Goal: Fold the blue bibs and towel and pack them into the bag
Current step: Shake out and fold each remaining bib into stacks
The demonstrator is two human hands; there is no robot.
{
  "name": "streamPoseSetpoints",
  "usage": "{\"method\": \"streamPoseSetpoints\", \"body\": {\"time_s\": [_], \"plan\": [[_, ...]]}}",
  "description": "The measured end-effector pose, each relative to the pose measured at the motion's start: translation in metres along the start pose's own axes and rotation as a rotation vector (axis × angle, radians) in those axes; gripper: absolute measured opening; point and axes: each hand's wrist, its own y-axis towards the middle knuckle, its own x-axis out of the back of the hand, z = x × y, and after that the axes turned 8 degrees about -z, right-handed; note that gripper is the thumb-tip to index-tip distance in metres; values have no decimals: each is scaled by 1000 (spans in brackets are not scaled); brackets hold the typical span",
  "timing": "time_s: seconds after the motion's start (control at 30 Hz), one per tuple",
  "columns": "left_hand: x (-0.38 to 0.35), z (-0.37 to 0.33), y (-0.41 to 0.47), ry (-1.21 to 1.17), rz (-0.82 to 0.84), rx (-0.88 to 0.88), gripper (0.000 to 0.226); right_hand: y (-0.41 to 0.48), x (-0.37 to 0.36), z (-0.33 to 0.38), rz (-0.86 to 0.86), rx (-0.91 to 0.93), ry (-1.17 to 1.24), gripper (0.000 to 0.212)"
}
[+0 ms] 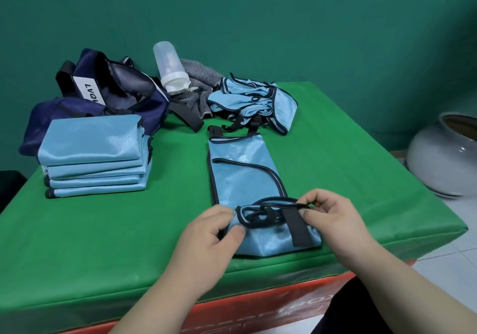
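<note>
At the far left of the green-covered table (103, 243) lies a dark blue bag (121, 88), open and slumped, with a white label on its side. Just in front of it, touching its near side, sits a neat stack of folded blue bibs (93, 153). To the right of the bag a clear plastic bottle (170, 67) with a white cap leans tilted, cap down, against a crumpled grey striped towel (200, 80) at the back edge of the table.

Nearer the front, the left hand (209, 235) pinches the near left corner of a blue bib (242, 171) between thumb and curled fingers, right at its dark trim. This bib lies lengthwise down the middle of the table, already folded narrow, with its near end doubled over. A black strap (299, 227) crosses that doubled end. Behind the bib, near the far edge, a loose pile of unfolded bibs (255, 101) lies beside the towel.

The right hand (333, 220) pinches the dark-trimmed loop at the right side of the bib's near end, with thumb and forefinger closed on it.

Well to the right, off the table, stands a round white pot (444, 158) on the tiled floor.
</note>
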Motion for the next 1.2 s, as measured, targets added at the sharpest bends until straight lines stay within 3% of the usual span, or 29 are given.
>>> {"method": "streamPoseSetpoints", "body": {"time_s": [0.1,0.2,0.4,0.6,0.73,0.83,1.03,1.2], "plan": [[-1,-1,3,-161,-87,182,11,-1,0,1,43,-2,-6,21],[0,-3,6,-299,-120,306,41,-1,-1,0,84,4,-34,39],[0,4,13,-386,-117,362,40,-1,-1,1,92,17,-16,28],[3,1,15,-361,-11,339,30,1,-2,0,68,53,25,25],[7,4,16,-307,51,311,39,1,0,1,72,32,63,25],[9,6,16,-213,71,265,29,1,1,0,64,0,53,25],[11,7,15,-267,86,269,11,2,1,-1,62,-13,33,32],[9,14,14,-313,81,246,38,2,0,-1,70,-7,-12,31]]}}
